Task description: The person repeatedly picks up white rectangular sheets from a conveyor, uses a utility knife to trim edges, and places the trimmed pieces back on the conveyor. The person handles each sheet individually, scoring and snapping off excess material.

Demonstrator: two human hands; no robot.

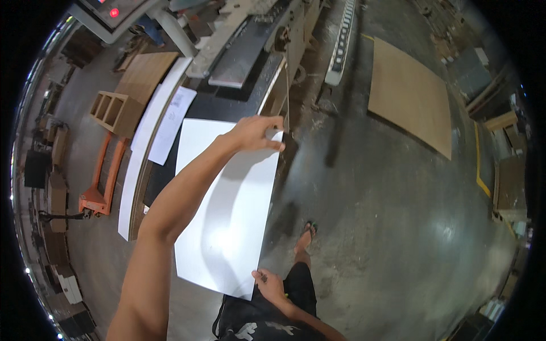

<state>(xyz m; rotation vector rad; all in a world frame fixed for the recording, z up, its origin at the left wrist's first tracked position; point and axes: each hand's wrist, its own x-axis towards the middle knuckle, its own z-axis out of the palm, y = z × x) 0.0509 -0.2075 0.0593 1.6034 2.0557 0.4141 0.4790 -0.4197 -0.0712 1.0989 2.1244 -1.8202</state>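
Observation:
A white rectangular panel stretches from the machine's black bed back toward my body. My left hand grips its far right corner, the thumb and fingers closed over the edge. At the near right corner, my right hand pinches the edge close to my waist. The left forearm crosses over the panel and hides part of its left side. To the left of the panel, printed paper sheets lie on the black surface.
A long white-topped board runs along the left. Beyond it stand an orange pallet jack and a wooden shelf unit. A control box is upper left. A slotted rail and large brown board are at right.

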